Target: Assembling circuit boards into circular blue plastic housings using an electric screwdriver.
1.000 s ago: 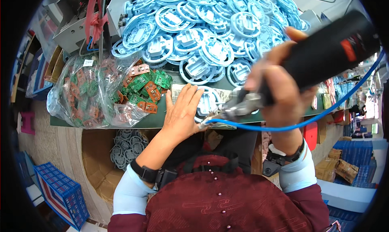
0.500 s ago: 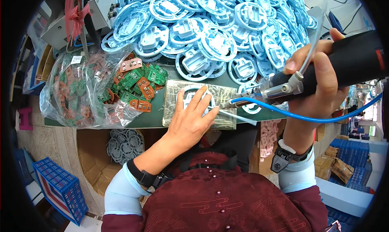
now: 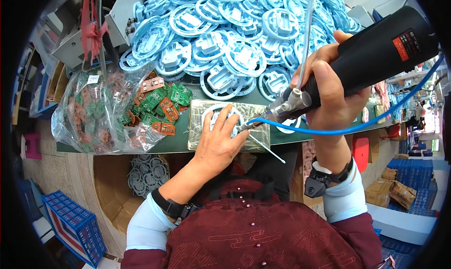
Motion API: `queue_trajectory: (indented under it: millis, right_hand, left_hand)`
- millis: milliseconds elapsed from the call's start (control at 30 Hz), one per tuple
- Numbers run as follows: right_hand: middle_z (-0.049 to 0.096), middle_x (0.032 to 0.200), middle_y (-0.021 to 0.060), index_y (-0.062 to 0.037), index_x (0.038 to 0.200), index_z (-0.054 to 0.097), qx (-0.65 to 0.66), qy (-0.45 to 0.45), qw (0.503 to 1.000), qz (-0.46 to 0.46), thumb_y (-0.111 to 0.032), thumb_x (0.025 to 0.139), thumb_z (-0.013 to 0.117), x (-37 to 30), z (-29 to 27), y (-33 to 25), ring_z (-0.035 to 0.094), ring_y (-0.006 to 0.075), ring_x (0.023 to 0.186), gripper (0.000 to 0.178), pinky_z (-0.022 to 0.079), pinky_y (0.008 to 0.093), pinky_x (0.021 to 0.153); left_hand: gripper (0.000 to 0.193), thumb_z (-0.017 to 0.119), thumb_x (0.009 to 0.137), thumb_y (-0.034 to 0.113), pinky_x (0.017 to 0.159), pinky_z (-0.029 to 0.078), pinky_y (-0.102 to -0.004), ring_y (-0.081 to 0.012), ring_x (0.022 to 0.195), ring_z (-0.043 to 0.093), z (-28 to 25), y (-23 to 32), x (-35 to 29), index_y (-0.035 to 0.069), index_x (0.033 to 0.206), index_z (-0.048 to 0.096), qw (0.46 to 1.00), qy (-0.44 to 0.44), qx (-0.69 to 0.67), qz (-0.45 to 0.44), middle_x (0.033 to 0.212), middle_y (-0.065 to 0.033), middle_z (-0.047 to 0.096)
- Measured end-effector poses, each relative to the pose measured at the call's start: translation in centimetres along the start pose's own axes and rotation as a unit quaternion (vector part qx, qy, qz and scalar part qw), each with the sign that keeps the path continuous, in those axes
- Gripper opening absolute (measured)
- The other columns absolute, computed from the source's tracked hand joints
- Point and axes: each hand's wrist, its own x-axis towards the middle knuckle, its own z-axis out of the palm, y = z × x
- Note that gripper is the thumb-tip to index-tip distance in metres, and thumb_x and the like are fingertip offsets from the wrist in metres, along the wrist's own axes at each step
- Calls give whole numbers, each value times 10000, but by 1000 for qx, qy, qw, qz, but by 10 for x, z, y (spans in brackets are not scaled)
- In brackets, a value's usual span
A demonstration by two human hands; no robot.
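My left hand [image 3: 217, 142] lies over a light-blue round plastic housing [image 3: 205, 117], its fingers bent around and pressed on the rim. The housing sits on a flat block wrapped in clear tape [image 3: 195, 136] at the table's front edge. My right hand [image 3: 334, 90] is wrapped around a black pneumatic screwdriver [image 3: 378, 55], tilted with its metal nose [image 3: 277, 108] pointing down left. The tip reaches the housing beside my left fingers; exact contact is hidden. A blue air hose [image 3: 350, 130] and a clear tube [image 3: 307, 32] run to the tool. A thin pale rod [image 3: 270, 151] sticks out past the block.
Many light-blue housings [image 3: 246, 57] are heaped at the back. To the left, a clear bag [image 3: 101, 114] spills green and orange circuit boards [image 3: 164, 102]. A grey machine [image 3: 117, 15] stands behind it. Below the table, a cardboard box [image 3: 110, 189] holds grey rings [image 3: 148, 174].
The screwdriver and my right hand have moved left, bringing the tip to the housing. The thin rod now slants more steeply downward. My left hand stays on the housing.
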Motion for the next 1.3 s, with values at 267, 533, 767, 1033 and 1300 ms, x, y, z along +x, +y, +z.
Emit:
queue_trajectory:
  millis: [267,533,767,1033,1300]
  right_hand:
    - [578,755,93,116,1225,442,-133,63,987,-70,36,839,611,32,-29,-3,606,161,629,428,522,293,644]
    - [586,1041,82,-1,1232,481,-257,42,965,-36,-106,829,736,25,-70,16,604,163,962,489,500,276,808]
    - [523,1214,127,-3,1361,406,-317,99,938,-100,20,855,629,-5,-102,-26,558,207,1092,554,449,350,935]
    - [544,1140,113,27,1276,480,-244,27,968,-54,44,852,598,-53,-88,-10,590,190,993,440,455,329,910]
    - [601,814,105,1,995,624,-250,-119,961,3,-26,812,670,-80,-49,0,618,215,743,191,482,307,685]
  left_hand:
    - [714,864,595,268,994,337,-554,-344,1271,431,-38,-4,-1,92,1222,571,999,16,-10,-43,1316,-140,457]
    - [677,883,580,259,827,472,-374,-312,996,547,-55,-30,14,0,1143,610,985,-67,-92,-128,1079,-133,505]
    - [266,715,819,216,743,445,-274,-132,839,583,-98,-68,44,4,979,707,812,-137,-477,-307,912,-30,629]
    - [722,791,557,-19,935,448,-414,-346,1106,513,-69,-19,-13,41,1224,523,996,49,-78,-4,1185,-150,518]
    - [803,816,545,-59,926,445,-461,-367,1095,534,-57,-22,-32,66,1238,430,983,168,-40,62,1204,-172,526]
